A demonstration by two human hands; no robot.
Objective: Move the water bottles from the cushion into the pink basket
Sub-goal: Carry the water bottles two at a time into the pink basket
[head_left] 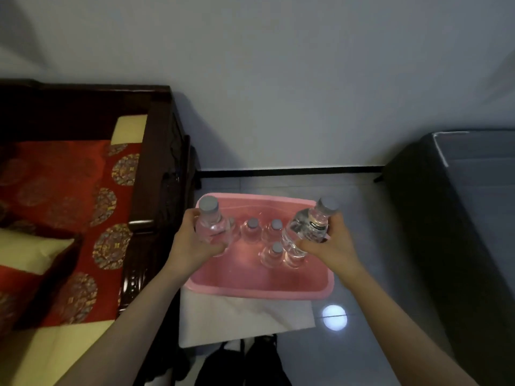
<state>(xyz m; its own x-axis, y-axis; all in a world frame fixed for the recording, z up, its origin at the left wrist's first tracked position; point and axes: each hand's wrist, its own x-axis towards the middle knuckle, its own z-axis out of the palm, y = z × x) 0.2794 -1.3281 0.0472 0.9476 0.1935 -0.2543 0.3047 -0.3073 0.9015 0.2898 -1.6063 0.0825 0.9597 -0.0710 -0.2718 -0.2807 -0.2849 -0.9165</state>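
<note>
A white sheet [245,316] lies on the floor under the near rim of the pink basket [259,291]. Inside the basket three standing bottles [276,232] with grey caps are upright in the middle and toward the far wall. A fourth may stand behind the right hand's bottle, but the clear plastic there is hard to read.

The left hand [192,242] has its fingers curled round the body of the left bottle [211,224]. This bottle is upright over the basket's far left corner, its cap clear above the fingers. The right hand [331,252] grips the right bottle [309,227] low on its body. That bottle tilts with its cap toward the far right corner.

The near half of the basket floor is bare. To the left the red cushion [69,190] lies on a dark wooden bench [156,162] close to the basket's left rim. A dark block [459,218] stands well apart on the right, with the wall [278,79] beyond.
</note>
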